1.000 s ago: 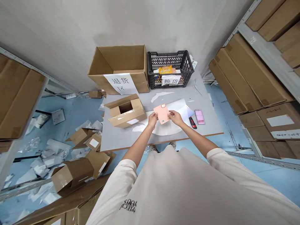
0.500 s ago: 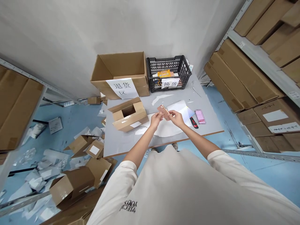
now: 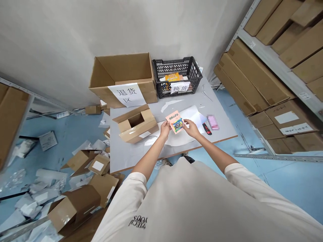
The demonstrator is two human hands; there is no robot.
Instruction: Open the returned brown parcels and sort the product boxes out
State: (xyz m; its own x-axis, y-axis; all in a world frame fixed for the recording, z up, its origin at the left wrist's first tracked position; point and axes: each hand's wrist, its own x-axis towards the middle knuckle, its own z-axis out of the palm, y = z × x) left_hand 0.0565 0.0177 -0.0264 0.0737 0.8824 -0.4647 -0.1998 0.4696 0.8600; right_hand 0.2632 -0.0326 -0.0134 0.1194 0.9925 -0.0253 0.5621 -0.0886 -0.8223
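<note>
Between my two hands is a small pink booklet with a colourful picture on its face, held above the table. My left hand pinches its left edge, and my right hand grips its right edge. Beneath it lies white packaging paper on the grey table. Just right of my right hand are a red and black box cutter and a pink item, blurred out. An open small carton stands to the left of my left hand.
At the back of the table stand a large open cardboard box with a paper sign and a black plastic crate holding several packages. Discarded cartons and wrapping litter the floor at left. Shelves of boxes rise at right.
The booklet has turned from a slanted, edge-on pose so its picture side now faces up towards me. My left hand has moved to its left edge. The view has shifted slightly.
</note>
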